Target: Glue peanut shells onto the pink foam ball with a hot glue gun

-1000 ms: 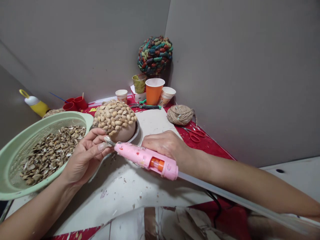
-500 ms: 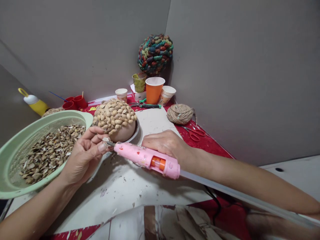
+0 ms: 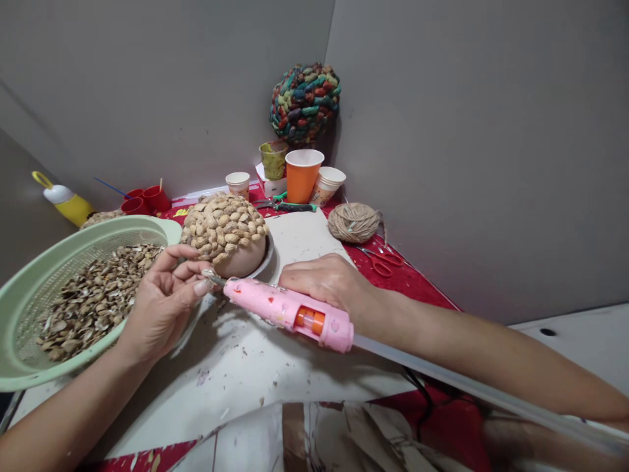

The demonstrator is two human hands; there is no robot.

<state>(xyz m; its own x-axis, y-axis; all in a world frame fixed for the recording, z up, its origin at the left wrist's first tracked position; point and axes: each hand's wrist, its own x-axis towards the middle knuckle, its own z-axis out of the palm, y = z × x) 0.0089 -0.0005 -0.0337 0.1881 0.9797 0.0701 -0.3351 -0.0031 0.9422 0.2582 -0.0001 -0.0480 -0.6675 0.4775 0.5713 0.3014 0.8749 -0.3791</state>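
Note:
My right hand [image 3: 328,284] grips a pink hot glue gun [image 3: 289,313] with a long clear glue stick out the back. Its metal nozzle points left and touches a small shell piece pinched in my left hand [image 3: 164,303]. Just behind the nozzle stands a ball half covered in tan nut shells [image 3: 223,226], resting in a shallow bowl [image 3: 268,257]. A pale green colander [image 3: 29,288] full of loose shells lies to the left of my left hand.
At the back stand an orange cup [image 3: 302,176], small paper cups [image 3: 330,183], a painted shell ball [image 3: 304,101], red cups [image 3: 147,200] and pliers [image 3: 287,206]. A twine ball [image 3: 354,223] and red scissors [image 3: 381,262] lie right. Grey walls close the corner.
My left hand's fingers have shifted slightly around the shell piece at the nozzle. The glue gun stays almost in place; the view has tilted a little.

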